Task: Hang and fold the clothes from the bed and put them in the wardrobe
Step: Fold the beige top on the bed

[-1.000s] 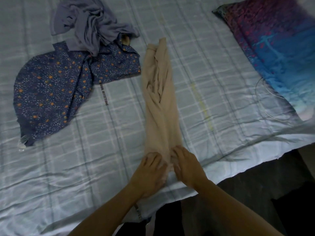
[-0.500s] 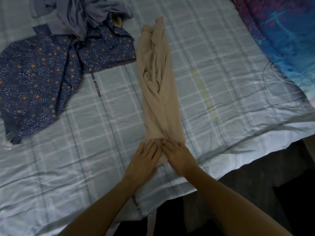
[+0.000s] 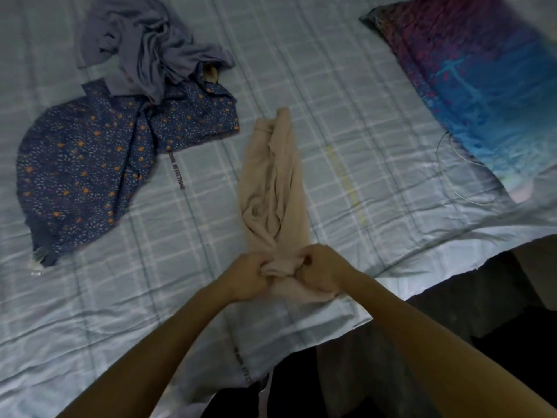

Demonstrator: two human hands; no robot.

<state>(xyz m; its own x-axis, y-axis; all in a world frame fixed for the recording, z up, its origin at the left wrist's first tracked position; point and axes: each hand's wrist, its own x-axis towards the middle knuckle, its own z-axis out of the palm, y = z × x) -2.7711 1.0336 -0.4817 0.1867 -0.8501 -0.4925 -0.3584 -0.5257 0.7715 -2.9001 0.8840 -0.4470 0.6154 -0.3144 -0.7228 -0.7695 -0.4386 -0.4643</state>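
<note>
Item: long beige thin-fabric garment (image 3: 272, 188), lying lengthwise on the pale checked bed (image 3: 376, 95), near its edge. I see left hand (image 3: 247, 277) and right hand (image 3: 324, 271), fingers (image 3: 315, 254) clenched on its near end. Risk, I judge: the thin cloth slips and unrolls, and the bundle skews.

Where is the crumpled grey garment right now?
Head view, upper left of the bed: the grey garment lies crumpled over the far edge of the blue floral garment.

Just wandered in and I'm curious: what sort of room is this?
Probably a bedroom: a checked bedsheet spread wide, a colourful pillow on it, and a blue floral garment lying loose.
</note>
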